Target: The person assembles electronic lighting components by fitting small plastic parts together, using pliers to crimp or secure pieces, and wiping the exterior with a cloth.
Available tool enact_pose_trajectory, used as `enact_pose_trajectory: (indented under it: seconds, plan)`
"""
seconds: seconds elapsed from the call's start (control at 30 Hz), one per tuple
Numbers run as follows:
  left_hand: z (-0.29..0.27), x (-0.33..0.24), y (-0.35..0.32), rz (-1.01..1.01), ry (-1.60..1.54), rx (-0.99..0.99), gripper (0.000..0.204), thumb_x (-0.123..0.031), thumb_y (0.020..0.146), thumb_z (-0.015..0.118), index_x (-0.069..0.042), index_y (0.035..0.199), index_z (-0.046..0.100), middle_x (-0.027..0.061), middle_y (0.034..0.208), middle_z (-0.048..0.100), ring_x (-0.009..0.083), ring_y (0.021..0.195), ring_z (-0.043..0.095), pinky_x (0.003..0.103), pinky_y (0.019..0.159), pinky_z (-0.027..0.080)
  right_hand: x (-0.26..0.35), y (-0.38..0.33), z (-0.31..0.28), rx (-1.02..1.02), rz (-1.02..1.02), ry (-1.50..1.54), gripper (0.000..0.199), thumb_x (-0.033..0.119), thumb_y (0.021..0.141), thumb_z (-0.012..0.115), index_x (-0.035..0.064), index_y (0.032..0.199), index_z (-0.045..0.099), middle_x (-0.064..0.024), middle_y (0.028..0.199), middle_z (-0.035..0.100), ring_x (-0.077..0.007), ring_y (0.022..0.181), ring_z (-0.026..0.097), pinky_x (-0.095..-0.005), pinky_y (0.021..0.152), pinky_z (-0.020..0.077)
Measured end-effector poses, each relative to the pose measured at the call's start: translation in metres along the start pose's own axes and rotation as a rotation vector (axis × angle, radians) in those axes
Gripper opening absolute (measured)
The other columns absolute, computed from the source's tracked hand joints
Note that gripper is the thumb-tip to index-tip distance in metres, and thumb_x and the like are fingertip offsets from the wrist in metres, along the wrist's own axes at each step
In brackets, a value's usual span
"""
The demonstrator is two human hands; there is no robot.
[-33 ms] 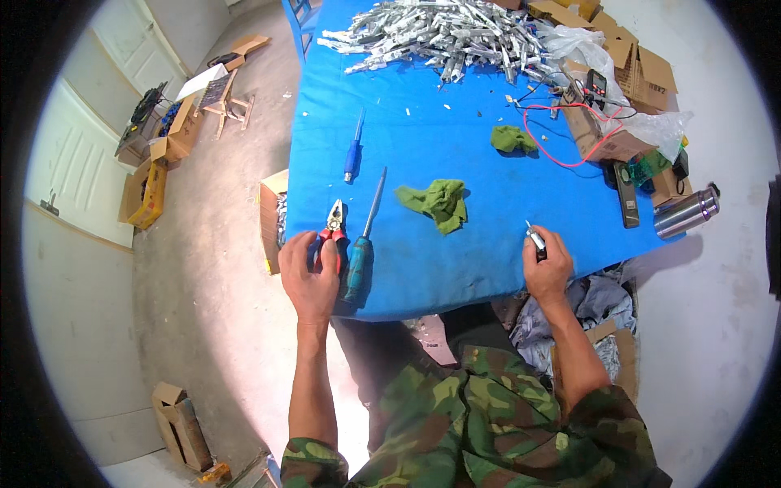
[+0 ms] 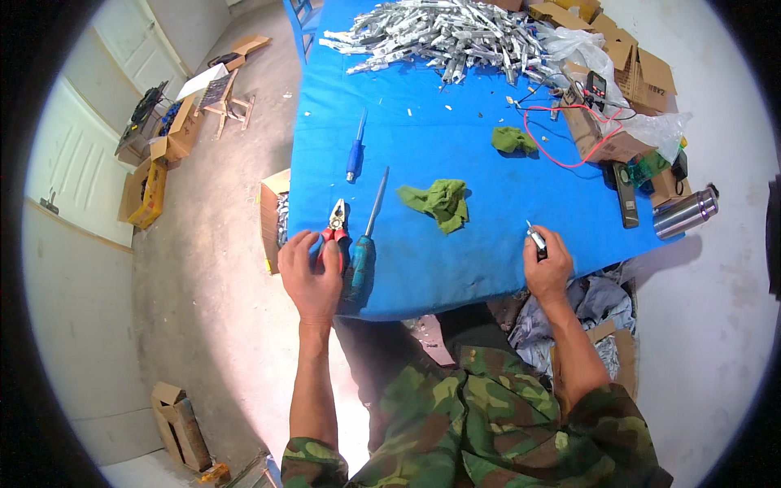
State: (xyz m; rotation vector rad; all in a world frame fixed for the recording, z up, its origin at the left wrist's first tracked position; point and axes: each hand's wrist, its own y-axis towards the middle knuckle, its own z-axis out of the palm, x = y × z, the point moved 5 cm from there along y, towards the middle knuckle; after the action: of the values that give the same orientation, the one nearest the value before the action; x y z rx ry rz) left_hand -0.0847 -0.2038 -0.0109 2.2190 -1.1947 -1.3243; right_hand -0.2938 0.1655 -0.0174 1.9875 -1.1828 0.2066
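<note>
At the table's near left edge, my left hand [image 2: 312, 278] has its fingers curled round the red handles of a pair of pliers [image 2: 337, 218], whose metal jaws point away from me. Just right of them lies a long screwdriver [image 2: 358, 264] with a teal handle. A second, blue-handled screwdriver [image 2: 355, 159] rests farther off. My right hand [image 2: 550, 270] is closed on a small black-and-silver cylindrical piece [image 2: 537, 241] with a thin metal tip; its lower part is hidden in the fingers. Between the hands, a crumpled green cloth [image 2: 443, 203] lies on the blue table cover [image 2: 439, 281].
Silvery slim parts [image 2: 447, 37] form a heap at the far side. Another green cloth [image 2: 512, 140], a red cable [image 2: 561, 165], a meter [image 2: 596, 84] and a metal flask [image 2: 686, 214] sit to the right. An open carton [image 2: 269, 232] stands beside the left edge.
</note>
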Motion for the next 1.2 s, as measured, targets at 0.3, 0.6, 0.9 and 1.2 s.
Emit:
enact_pose_trajectory:
  seconds: [0.3, 0.6, 0.9, 1.2]
  plan:
    - [-0.057, -0.037, -0.043, 0.112, -0.023, 0.037, 0.030, -0.018, 0.086, 0.080, -0.003, 0.111, 0.073, 0.0170, 0.123, 0.069, 0.0340, 0.117, 0.061, 0.048, 0.103, 0.045, -0.013, -0.004, 0.006, 0.063, 0.012, -0.027, 0.024, 0.017, 0.097, 0.071, 0.0056, 0.118, 0.072, -0.0134, 0.100, 0.071, -0.0281, 0.076, 0.070, -0.0382, 0.065, 0.0553]
    - [-0.120, -0.026, -0.130, -0.126, -0.067, 0.020, 0.023, -0.004, 0.086, 0.079, 0.000, 0.108, 0.073, 0.0160, 0.107, 0.074, 0.0344, 0.100, 0.069, 0.043, 0.090, 0.055, -0.022, -0.007, 0.010, 0.101, 0.034, -0.052, 0.027, 0.019, 0.102, 0.067, 0.0026, 0.122, 0.071, -0.0129, 0.102, 0.071, -0.0226, 0.081, 0.069, -0.0355, 0.068, 0.0567]
    - [-0.173, -0.014, -0.164, -0.390, -0.054, -0.118, 0.017, -0.004, 0.087, 0.079, 0.000, 0.103, 0.075, 0.0157, 0.097, 0.076, 0.0345, 0.089, 0.072, 0.042, 0.082, 0.058, -0.030, -0.004, 0.014, 0.102, -0.011, -0.026, 0.027, 0.017, 0.102, 0.067, -0.0001, 0.122, 0.072, -0.0148, 0.105, 0.073, -0.0281, 0.087, 0.070, -0.0423, 0.074, 0.0561]
    - [-0.205, -0.024, -0.161, -0.489, -0.134, -0.204, 0.023, -0.015, 0.098, 0.074, 0.004, 0.110, 0.075, 0.0113, 0.096, 0.077, 0.0147, 0.084, 0.070, 0.030, 0.078, 0.057, -0.043, -0.009, 0.018, 0.021, -0.040, -0.014, 0.027, 0.019, 0.102, 0.067, 0.0015, 0.122, 0.071, -0.0157, 0.109, 0.073, -0.0327, 0.091, 0.071, -0.0461, 0.075, 0.0566]
